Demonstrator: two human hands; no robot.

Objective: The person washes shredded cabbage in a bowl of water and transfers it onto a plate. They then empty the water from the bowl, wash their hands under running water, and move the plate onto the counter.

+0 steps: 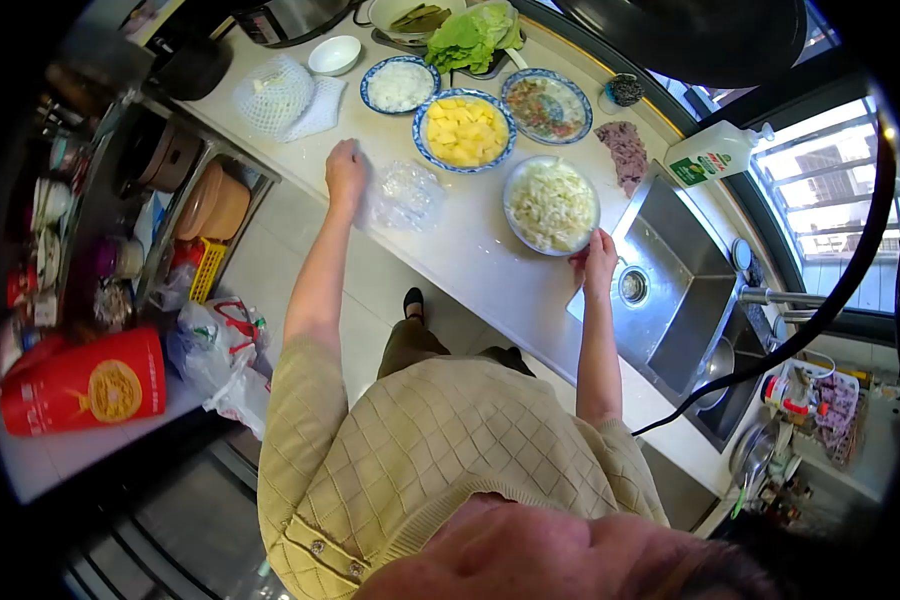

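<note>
My right hand grips the near right rim of a plate heaped with chopped pale vegetable, beside the sink. At the counter's front edge, my left hand has its fingers curled together; whether anything is in them is too small to tell. Just right of it lies crumpled clear plastic wrap. Yellow cubes fill a blue-rimmed bowl behind the wrap. A smaller blue-rimmed bowl holds white chopped pieces. Another patterned plate carries small colourful bits.
Sliced purplish meat lies by the metal sink. A white bottle stands near the window. Green leaves, a small white bowl and foam netting are at the back. Shelves and a red bag stand left.
</note>
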